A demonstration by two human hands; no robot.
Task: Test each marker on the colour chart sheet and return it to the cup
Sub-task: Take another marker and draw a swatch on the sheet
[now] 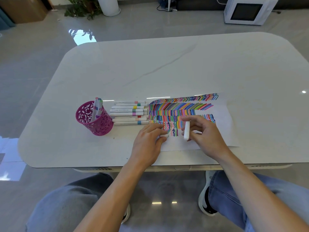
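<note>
Right hand [203,133] fingers clamp marker [187,130], axis twelve-to-six. Left hand [147,143] pinches apparent cap [164,136], nearby at marker's eight o'clock.

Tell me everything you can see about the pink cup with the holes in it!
The pink pen cup is a round magenta holder, its wall cut through with a leafy pattern you can see through. It looks like painted metal, though that is a guess. It stands upright and open-topped on the white table, just left of the row of lying markers. About four markers stand in it, caps up. The left hand and right hand are away from it.
</note>
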